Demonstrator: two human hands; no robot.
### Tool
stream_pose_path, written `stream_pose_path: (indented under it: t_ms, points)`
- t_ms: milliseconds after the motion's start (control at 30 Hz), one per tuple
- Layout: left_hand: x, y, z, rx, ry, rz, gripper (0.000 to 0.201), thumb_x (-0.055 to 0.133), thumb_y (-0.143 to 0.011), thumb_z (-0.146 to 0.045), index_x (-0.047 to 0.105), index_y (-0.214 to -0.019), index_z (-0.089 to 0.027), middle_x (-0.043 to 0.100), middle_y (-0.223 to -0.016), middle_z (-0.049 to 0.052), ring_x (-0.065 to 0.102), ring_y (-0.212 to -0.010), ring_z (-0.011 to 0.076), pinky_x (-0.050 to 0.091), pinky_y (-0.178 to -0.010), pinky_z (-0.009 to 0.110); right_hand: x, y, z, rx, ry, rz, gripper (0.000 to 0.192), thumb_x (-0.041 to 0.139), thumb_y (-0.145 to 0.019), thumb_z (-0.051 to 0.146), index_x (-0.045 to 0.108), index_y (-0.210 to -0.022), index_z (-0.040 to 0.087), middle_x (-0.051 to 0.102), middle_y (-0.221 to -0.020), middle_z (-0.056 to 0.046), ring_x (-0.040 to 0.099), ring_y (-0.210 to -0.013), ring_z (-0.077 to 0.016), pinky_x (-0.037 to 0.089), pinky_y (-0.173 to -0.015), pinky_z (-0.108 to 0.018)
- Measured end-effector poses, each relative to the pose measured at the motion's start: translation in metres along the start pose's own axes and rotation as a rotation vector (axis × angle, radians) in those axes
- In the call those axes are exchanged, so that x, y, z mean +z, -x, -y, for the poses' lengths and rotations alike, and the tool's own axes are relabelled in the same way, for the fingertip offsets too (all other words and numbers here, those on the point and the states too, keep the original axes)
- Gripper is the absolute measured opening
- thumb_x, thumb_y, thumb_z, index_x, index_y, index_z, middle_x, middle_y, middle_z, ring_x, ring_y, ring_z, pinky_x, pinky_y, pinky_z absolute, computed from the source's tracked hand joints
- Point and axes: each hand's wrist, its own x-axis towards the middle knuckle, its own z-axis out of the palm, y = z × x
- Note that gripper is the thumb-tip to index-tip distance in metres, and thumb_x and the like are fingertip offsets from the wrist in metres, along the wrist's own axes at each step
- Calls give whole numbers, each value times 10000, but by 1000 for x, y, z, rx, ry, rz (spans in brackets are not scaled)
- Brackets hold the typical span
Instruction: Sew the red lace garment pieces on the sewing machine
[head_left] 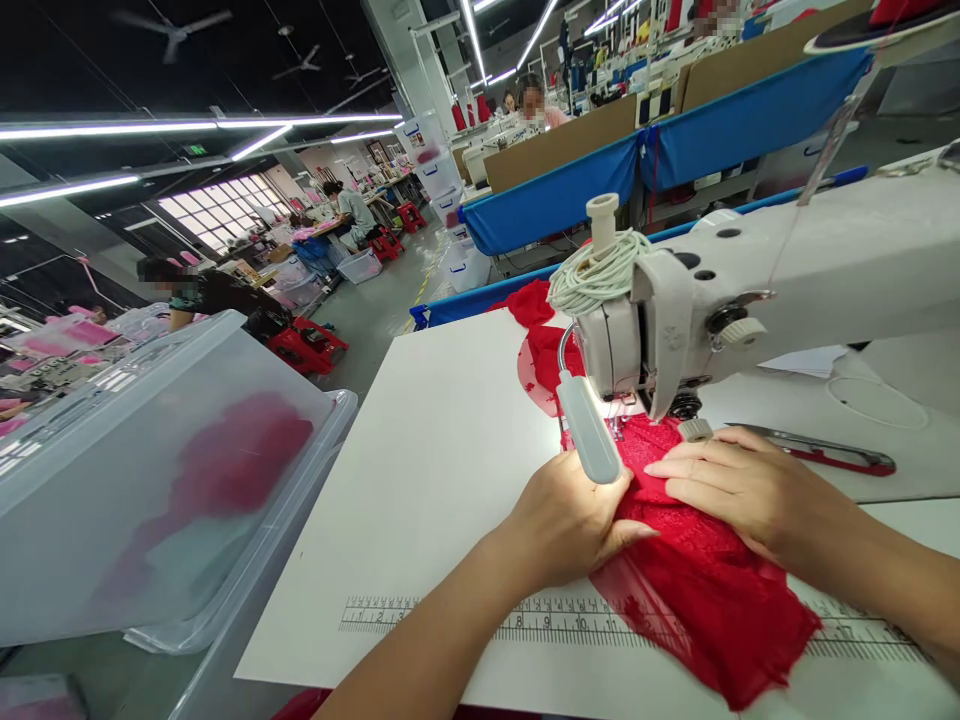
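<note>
Red lace fabric point(697, 570) with sheer parts runs under the needle area of a white sewing machine point(810, 250) and drapes toward me over the table. My left hand point(566, 515) is closed at the fabric's left edge, thumb on top and fingers curled, some of them hidden by a small lamp point(589, 430). Flat on the lace, just right of the presser foot point(616, 428), lie the stretched fingers of my right hand point(739, 490). More red fabric point(536, 355) bunches behind the needle.
Thread snips point(832, 450) lie right of the machine. A printed ruler point(547, 622) crosses the white tabletop point(375, 480) near its front. Clear plastic bins point(150, 480) stand at the left. Blue cloth troughs point(555, 200) and people at other machines are beyond.
</note>
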Motion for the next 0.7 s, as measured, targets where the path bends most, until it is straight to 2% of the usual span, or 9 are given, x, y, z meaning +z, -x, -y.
stream_pose_path:
  t_ms: [67,133,367,700]
  points:
    - [-2,1,-4,-16,4,-5,822,38,-1048,-619,630,-1212,-74,647,-863,107,599,-713,213,502,-584,338,1,2,0,3,-6,-8,385,318,-998,46,661,-1040,216,765,-1067,-60,660,-1037,-206,413,-912,-408]
    - [-2,2,-7,-11,0,-2,851,63,-1031,-662,621,-1259,-61,663,-888,121,612,-720,219,513,-588,341,1,3,0,7,-18,-14,380,323,-998,39,656,-1052,214,764,-1090,-62,670,-1046,-200,415,-937,-408]
    - [9,9,-14,-20,-91,-95,901,136,-987,-746,664,-1251,-65,692,-1099,229,655,-794,261,520,-611,352,3,6,0,16,-26,-34,368,339,-986,41,650,-1072,217,770,-1076,-68,694,-1035,-195,427,-961,-415]
    - [12,9,-11,-31,-153,-132,871,187,-985,-755,666,-1307,-102,702,-1156,222,667,-918,297,525,-785,414,2,3,-1,24,69,-25,415,342,-912,-32,667,-1045,192,769,-1101,-78,695,-1066,-197,449,-941,-398]
